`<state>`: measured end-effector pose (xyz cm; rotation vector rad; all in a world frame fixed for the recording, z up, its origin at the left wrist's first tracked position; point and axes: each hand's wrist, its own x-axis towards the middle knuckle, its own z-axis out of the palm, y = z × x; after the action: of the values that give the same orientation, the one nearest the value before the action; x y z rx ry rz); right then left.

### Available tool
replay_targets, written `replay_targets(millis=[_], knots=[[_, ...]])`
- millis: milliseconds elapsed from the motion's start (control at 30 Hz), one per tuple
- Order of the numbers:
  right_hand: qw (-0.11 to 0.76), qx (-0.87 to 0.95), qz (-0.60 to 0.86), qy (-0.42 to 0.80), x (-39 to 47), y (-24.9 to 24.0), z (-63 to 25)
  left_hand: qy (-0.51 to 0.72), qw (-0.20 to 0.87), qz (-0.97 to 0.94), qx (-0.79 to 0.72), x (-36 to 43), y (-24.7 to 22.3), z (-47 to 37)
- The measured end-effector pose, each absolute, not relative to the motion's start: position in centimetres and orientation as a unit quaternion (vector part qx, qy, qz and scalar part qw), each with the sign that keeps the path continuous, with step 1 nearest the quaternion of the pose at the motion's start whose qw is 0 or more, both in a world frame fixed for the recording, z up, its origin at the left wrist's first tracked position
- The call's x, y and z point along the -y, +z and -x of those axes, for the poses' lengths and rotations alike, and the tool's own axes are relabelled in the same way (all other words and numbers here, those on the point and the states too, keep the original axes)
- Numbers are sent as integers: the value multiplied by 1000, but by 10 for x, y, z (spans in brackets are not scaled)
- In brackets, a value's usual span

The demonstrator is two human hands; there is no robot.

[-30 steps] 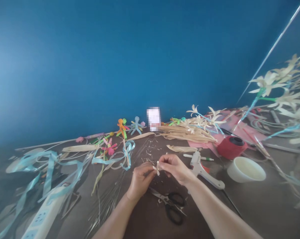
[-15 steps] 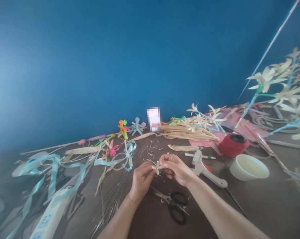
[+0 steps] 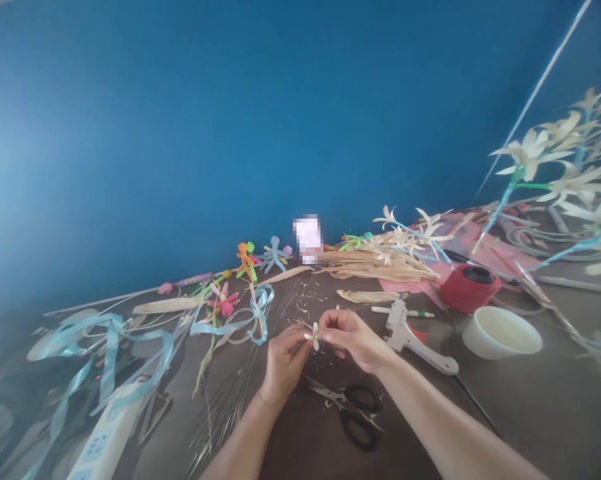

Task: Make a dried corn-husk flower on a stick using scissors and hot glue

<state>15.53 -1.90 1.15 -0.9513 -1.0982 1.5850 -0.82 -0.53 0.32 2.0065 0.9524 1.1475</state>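
A small cream flower [image 3: 315, 336] with narrow petals is held up between my two hands over the dark table. My left hand [image 3: 284, 360] is closed, its fingertips pinching the flower from the left. From the right, my right hand [image 3: 349, 339] pinches at the flower's petals with thumb and forefinger, the other fingers curled. Black-handled scissors [image 3: 348, 402] lie just below the hands, blades pointing up and left. To the right of my right hand rests a white glue gun [image 3: 411, 340]. Small cream scraps are scattered around.
Thin wires [image 3: 223, 413] and a power strip [image 3: 108, 430] lie at left, with blue ribbon [image 3: 109, 347]. Dried husks [image 3: 375, 265] lie behind. At right are a red roll [image 3: 468, 290], a white bowl [image 3: 503, 333] and tall cream flowers [image 3: 530, 155].
The view has shifted slightly. The fingers of my right hand have moved a little at the flower, which both hands still hold in nearly the same place.
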Motion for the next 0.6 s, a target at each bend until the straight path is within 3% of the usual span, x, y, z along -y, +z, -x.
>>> replay_targets(millis=[267,600], knots=[[474,456,404,636,18,12,-154,424,321,-775,-343,8,8,5],[456,362,367,726,20,15,-152,410,218,-834,-298,10,8,7]])
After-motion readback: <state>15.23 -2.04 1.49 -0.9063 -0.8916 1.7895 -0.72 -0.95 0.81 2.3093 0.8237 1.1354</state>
